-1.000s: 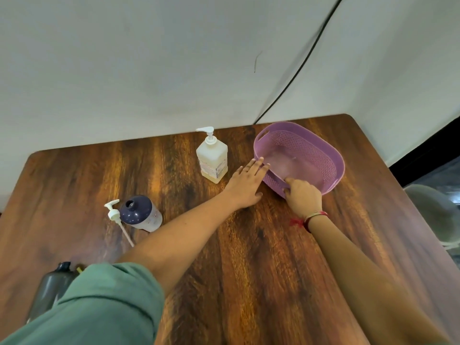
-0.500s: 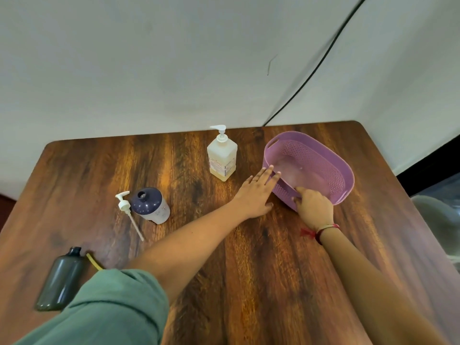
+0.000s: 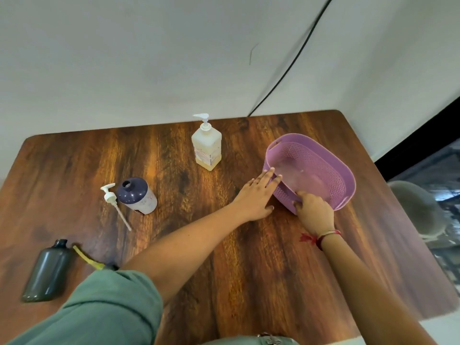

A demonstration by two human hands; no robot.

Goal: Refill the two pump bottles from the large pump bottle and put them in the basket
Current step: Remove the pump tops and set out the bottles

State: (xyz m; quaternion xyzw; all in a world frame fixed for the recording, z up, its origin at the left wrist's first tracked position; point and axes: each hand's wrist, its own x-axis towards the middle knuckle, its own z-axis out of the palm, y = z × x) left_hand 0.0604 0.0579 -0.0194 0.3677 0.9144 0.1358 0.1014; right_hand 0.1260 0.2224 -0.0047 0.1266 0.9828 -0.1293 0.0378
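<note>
A purple perforated basket (image 3: 331,175) stands at the right of the wooden table. My right hand (image 3: 315,212) grips its near rim, thumb inside. Straight fingers of my left hand (image 3: 256,197) touch the basket's left wall. The large cream pump bottle (image 3: 206,143) stands upright at the back, left of the basket. A small dark purple bottle (image 3: 136,195) stands with its neck open, and its white pump (image 3: 110,197) lies beside it. At the near left a dark grey bottle (image 3: 48,270) lies on its side, capless, with a yellow pump tube (image 3: 87,257) next to it.
The table (image 3: 249,270) sits in a corner of white walls, with a black cable (image 3: 293,61) running down behind it. A grey chair (image 3: 418,210) stands past the table's right edge. My green sleeve (image 3: 99,307) covers the near left.
The basket has slid a little to the right, away from the large bottle, with both hands staying on it. The view has shifted and now shows the whole dark grey bottle.
</note>
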